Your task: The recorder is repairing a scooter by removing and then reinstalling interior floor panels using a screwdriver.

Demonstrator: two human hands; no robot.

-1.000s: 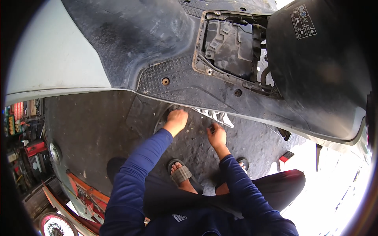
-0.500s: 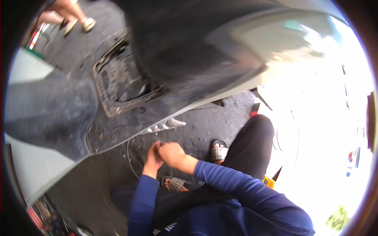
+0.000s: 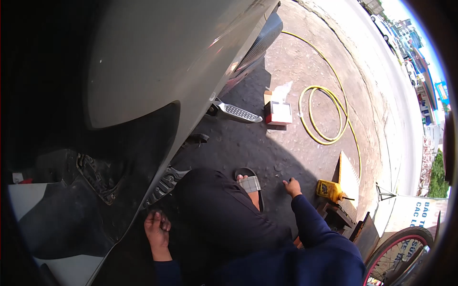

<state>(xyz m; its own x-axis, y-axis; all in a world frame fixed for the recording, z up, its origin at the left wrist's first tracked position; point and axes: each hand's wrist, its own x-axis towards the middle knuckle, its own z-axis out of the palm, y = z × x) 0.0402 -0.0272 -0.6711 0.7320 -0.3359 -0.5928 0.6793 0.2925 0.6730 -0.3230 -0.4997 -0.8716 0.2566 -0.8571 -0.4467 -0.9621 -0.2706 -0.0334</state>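
My left hand [image 3: 158, 229] is beside the lower edge of a grey scooter [image 3: 157, 62], just below a metal footpeg [image 3: 167, 185]. Its fingers are curled and dark with grime; whatever they hold, if anything, is hidden. Out to the right, my right hand [image 3: 293, 187] is closed above the dark ground, apart from the scooter. A tiny dark spot shows at its fingertips, too small to name. Nearest to that hand stands a yellow bottle [image 3: 328, 189] with a dark nozzle. The scooter's floorboard has an opening [image 3: 98, 178] with a dirty rim.
An opened small box [image 3: 278, 113] lies on the ground past a second footpeg [image 3: 236, 113]. A yellow hose [image 3: 344, 117] is coiled to its right. Near right are a board [image 3: 349, 178] and a red-rimmed wheel [image 3: 381, 257]. My sandalled foot [image 3: 250, 188] is between my hands.
My view has swung to the right along the scooter. My hands, together before, are now apart: the left beside the scooter, the right reaching out toward the yellow bottle's side.
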